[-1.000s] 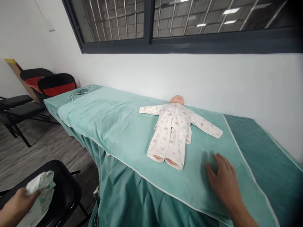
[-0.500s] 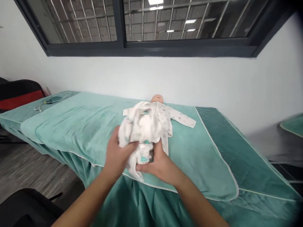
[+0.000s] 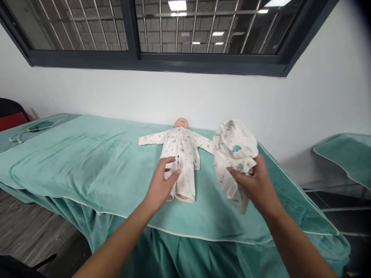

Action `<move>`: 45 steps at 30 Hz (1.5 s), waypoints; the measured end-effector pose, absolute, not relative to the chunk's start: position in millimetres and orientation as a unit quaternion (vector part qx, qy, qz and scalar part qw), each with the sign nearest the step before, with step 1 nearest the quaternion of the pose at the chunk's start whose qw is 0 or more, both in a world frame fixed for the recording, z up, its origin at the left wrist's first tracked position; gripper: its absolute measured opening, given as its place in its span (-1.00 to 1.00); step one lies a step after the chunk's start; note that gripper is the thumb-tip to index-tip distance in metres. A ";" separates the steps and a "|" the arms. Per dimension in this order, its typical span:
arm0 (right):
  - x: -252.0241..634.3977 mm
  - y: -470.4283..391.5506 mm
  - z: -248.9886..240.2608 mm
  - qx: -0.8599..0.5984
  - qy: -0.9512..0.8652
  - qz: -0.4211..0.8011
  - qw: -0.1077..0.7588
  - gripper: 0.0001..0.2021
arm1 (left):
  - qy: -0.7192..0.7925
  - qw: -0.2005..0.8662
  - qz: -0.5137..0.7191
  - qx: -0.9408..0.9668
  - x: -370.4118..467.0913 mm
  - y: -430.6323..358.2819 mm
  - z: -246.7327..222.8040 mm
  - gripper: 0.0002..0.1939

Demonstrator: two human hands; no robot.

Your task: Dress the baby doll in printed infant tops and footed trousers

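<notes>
Right hand [image 3: 255, 179] grips crumpled cloth [image 3: 236, 148], right of doll [image 3: 181, 148]. Left hand [image 3: 162, 181] open, fingers spread, over doll's trousers; contact unclear. Green bed [image 3: 116, 162] beneath.

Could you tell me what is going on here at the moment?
A person's right hand holds a crumpled white cloth with a green print over the green-covered bed. The left hand is open, held over the legs of a doll, which lies face up in a patterned top and trousers.
</notes>
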State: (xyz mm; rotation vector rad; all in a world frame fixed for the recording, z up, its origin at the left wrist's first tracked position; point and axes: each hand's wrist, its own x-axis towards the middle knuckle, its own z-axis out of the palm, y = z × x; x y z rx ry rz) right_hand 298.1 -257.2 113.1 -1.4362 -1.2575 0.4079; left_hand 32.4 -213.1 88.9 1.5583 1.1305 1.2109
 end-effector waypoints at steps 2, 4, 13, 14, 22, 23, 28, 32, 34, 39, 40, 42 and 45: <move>333.9 -250.7 92.9 -0.677 -0.511 0.144 0.509 -0.25 | 0.476 0.365 0.498 0.627 17.8 -205.1 71.2 -0.74; 356.9 -246.3 66.1 -0.756 -0.515 0.095 0.392 -0.28 | 0.485 0.338 0.496 0.636 6.9 -199.3 51.7 -0.76; 378.5 -254.3 38.6 -0.820 -0.538 0.010 0.197 -0.22 | 0.520 0.327 0.473 0.631 -4.6 -173.6 18.1 -0.79; 378.4 -257.4 43.2 -0.818 -0.537 -0.013 0.205 -0.25 | 0.525 0.325 0.475 0.626 -5.1 -168.4 19.1 -0.79; 309.5 -239.6 63.2 -0.703 -0.606 -0.132 0.348 -0.56 | 0.499 0.296 0.514 0.632 20.3 -92.1 33.9 -0.77; 295.3 -224.2 65.8 -0.678 -0.626 -0.112 0.367 -0.58 | 0.477 0.288 0.522 0.646 28.3 -76.3 38.5 -0.77; 242.9 -98.2 79.2 -0.613 -0.653 0.004 0.443 -0.60 | 0.430 0.282 0.501 0.696 72.2 9.4 65.9 -0.72; 235.1 -3.9 77.2 -0.636 -0.630 0.072 0.439 -0.67 | 0.423 0.310 0.453 0.721 94.9 56.6 73.6 -0.58; 238.5 16.9 71.9 -0.631 -0.620 0.135 0.446 -0.68 | 0.413 0.308 0.419 0.748 99.2 65.0 71.6 -0.63; 245.6 16.1 65.2 -0.608 -0.594 0.219 0.479 -0.69 | 0.410 0.299 0.414 0.755 98.7 60.5 67.0 -0.65; 245.4 14.4 65.6 -0.611 -0.587 0.223 0.483 -0.70 | 0.418 0.309 0.414 0.748 98.3 59.3 67.1 -0.66; 243.8 13.2 66.7 -0.618 -0.572 0.229 0.489 -0.71 | 0.428 0.329 0.410 0.735 97.8 58.3 67.8 -0.66; 241.8 15.1 67.1 -0.623 -0.560 0.233 0.493 -0.72 | 0.430 0.343 0.406 0.730 98.3 58.5 69.2 -0.67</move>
